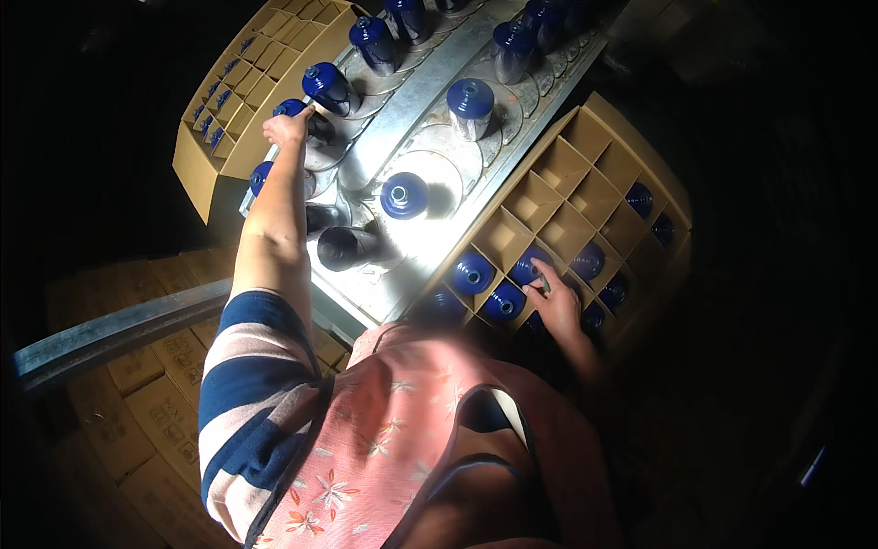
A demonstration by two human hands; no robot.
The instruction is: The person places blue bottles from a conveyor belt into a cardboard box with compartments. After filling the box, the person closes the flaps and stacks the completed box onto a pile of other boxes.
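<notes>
My left hand (288, 128), arm outstretched, grips a bottle (289, 107); my right hand (556, 304) hangs over the carton (560, 167), fingers half-curled; hold: cannot tell.

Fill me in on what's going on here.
The person's left hand is on a blue bottle on the metal conveyor, beside the left carton. Their right hand is at another blue bottle in the right carton, whose compartments are partly filled. More blue bottles stand on the conveyor.
</notes>
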